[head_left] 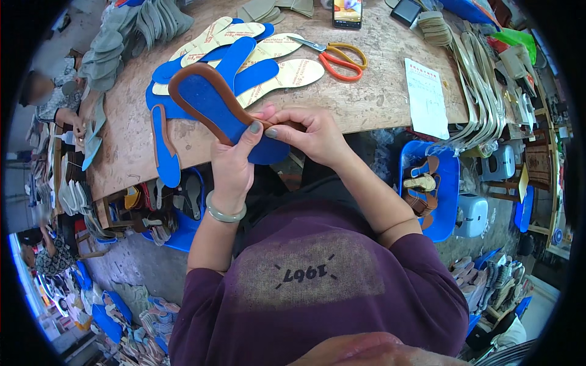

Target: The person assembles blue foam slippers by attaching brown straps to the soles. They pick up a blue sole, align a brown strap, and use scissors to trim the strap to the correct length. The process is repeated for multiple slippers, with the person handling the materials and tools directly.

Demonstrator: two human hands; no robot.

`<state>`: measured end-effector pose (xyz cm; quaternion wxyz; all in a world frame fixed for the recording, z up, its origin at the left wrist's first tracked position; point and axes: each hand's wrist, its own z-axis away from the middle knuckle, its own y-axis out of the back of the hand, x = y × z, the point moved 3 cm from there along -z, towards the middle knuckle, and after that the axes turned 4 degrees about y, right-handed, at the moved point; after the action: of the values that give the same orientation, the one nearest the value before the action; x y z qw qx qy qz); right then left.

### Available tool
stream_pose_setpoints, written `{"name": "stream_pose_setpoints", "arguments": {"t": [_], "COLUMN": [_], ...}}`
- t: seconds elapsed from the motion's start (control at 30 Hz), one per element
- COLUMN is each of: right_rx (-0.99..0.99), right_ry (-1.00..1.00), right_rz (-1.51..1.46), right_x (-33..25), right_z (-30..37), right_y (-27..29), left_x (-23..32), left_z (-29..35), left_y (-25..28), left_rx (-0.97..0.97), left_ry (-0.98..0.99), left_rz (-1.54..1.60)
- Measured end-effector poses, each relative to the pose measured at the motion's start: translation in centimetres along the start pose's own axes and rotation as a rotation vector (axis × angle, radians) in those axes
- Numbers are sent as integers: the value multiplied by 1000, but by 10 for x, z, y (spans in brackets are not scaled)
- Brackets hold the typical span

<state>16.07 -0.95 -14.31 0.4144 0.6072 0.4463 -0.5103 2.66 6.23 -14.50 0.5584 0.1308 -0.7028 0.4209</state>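
Observation:
A blue insole point(204, 97), tilted up at the table's near edge, has a brown edging strip point(177, 91) running round its wide end and along its sides. My left hand point(233, 171) is closed round its lower part, thumb pressed on the edge. My right hand point(312, 135) pinches the brown strip at the insole's right side, thumb against the edge and close to my left thumb. The blue lower end shows beneath both hands. A smaller blue insole point(168, 174), brown strip along part of it, lies left of my left hand.
Blue and cream insoles point(299, 73) lie overlapping ahead, beside scissors point(326, 51) with red and yellow handles. A paper sheet point(426, 100) and hanging pale strips point(476, 91) are on the right. Below stands a blue bin point(453, 183) of shoe parts. Another person point(64, 100) sits far left.

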Motion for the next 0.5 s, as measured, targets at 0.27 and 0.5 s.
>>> {"name": "stream_pose_setpoints", "arguments": {"t": [0.27, 0.5], "right_rx": [-21, -212], "right_ry": [58, -142], "right_rz": [-316, -190], "right_x": [14, 7], "right_z": [3, -6], "right_y": [4, 41], "left_x": [-7, 25], "left_z": [3, 2], "left_y": [-2, 11], "left_rx": [-150, -310], "left_ry": [-179, -66], "left_rz": [-110, -496]}}
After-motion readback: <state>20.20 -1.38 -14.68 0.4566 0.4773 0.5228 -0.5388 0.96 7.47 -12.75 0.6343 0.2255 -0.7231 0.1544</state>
